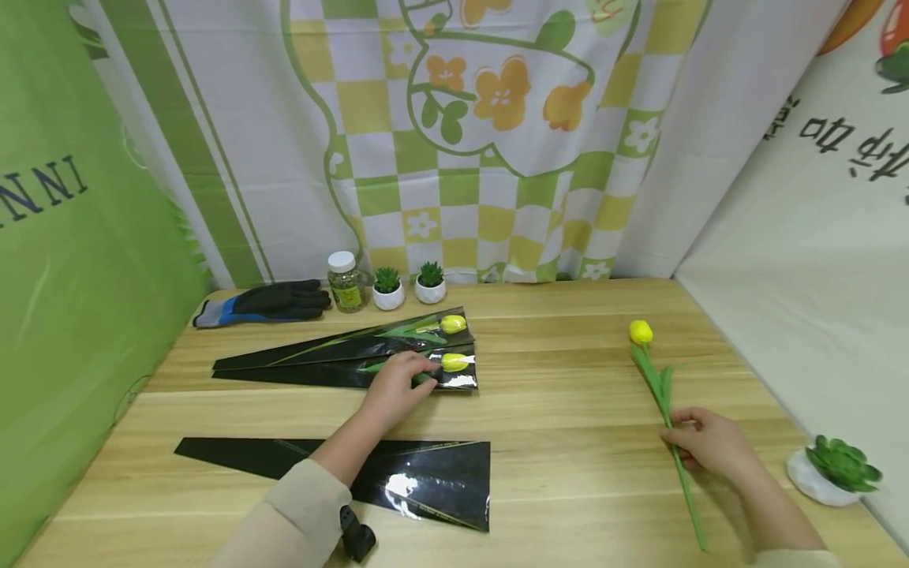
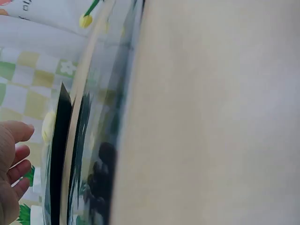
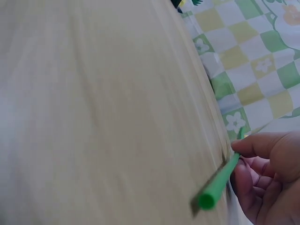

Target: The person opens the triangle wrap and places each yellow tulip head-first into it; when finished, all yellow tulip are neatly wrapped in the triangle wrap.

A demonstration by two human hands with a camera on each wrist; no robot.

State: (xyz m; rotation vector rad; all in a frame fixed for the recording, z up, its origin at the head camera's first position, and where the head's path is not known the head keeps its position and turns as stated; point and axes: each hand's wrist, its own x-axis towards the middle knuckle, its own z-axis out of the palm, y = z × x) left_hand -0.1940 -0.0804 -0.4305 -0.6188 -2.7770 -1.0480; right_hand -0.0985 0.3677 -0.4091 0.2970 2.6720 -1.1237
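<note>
The right hand (image 1: pixel 713 446) pinches the green stem of a yellow tulip (image 1: pixel 665 404) between thumb and finger, so this grip is holding the flower. The tulip is on the right side of the worktop (image 1: pixel 561 394). It is long and thin, and its yellow top points to the far side and a bit left. The bottom of its stem points back to the person and a bit right. The right wrist view shows the round stem end facing that camera. The worktop's right edge slants past the hand, with a plant in a white pot (image 1: pixel 817 477) near it. The yellow top is near the far edge. A wide stretch of wood lies between the tulip and the black sleeves. The grip is about halfway along the stem, with the leaves and yellow top beyond it and a long piece of stem on the near side. The left hand (image 1: pixel 398 386) has loosely bent fingers with nothing in them. It is over the nearer sleeve with a tulip (image 1: pixel 305 376). I cannot tell if it touches. Another black sleeve (image 1: pixel 440 465) lies closer to the person, its wide end pointing right.
</note>
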